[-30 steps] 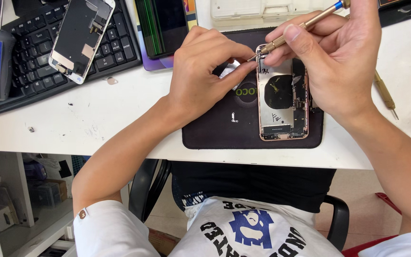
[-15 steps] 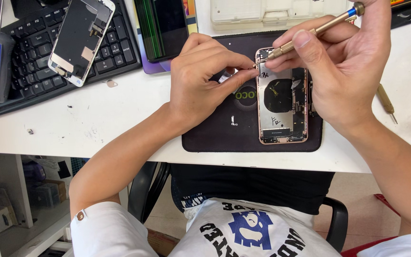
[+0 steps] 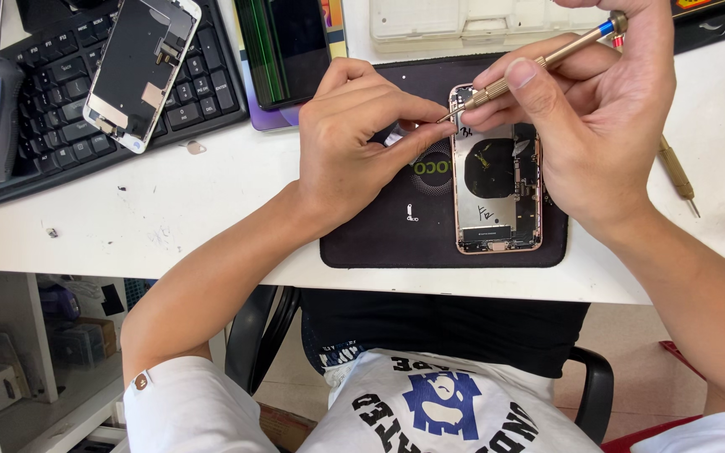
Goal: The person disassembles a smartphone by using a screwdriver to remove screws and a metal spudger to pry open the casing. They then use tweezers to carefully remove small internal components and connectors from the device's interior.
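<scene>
Since the earlier frame, both hands have barely shifted; the screwdriver's tip stays at the far left corner of the opened phone. Right hand has its grip clenched around the brass screwdriver shaft. Left hand pinches a small pale part at the phone's far left edge, fingertips closed on it. That phone lies on a dark mat on the white worktop. A detached screen rests on the keyboard, far left.
</scene>
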